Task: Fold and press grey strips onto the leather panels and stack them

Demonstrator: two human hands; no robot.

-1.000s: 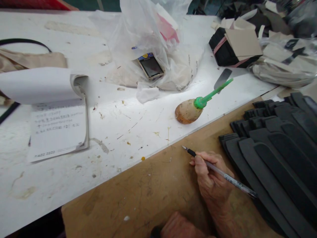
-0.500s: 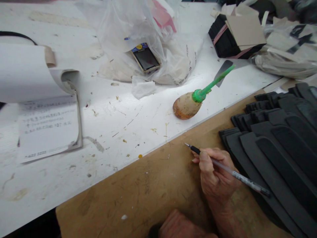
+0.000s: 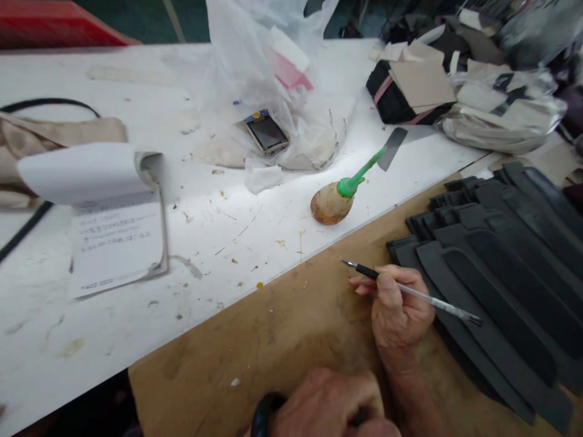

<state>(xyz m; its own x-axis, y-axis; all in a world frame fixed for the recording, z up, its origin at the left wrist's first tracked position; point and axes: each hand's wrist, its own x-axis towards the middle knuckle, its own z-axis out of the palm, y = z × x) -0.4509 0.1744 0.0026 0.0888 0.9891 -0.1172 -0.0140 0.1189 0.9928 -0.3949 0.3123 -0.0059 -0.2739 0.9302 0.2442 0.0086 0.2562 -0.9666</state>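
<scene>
A pen (image 3: 437,302) with a black grip is pinched in my right hand (image 3: 403,309), its tip pointing left over the brown board (image 3: 218,358). At the bottom edge, my left hand (image 3: 330,403) is curled, with a dark band at the wrist; whether it holds anything is hidden. Just beyond the board's edge lies a stained bottle with a green spout (image 3: 332,202). Overlapping dark grey strips (image 3: 496,273) are piled to the right of my right hand. An open notepad (image 3: 118,243) with handwriting lies at the left.
A small device with a screen (image 3: 267,132) rests on a plastic bag (image 3: 314,133) at the back of the white table (image 3: 204,224). Behind the strips are a banded black stack (image 3: 392,91) and a plastic-wrapped bundle (image 3: 505,121). Beige cloth (image 3: 59,136) lies far left.
The view has shifted, showing more of the table's far side. More of my left hand and its wristband now shows at the bottom. My right hand still holds the pen.
</scene>
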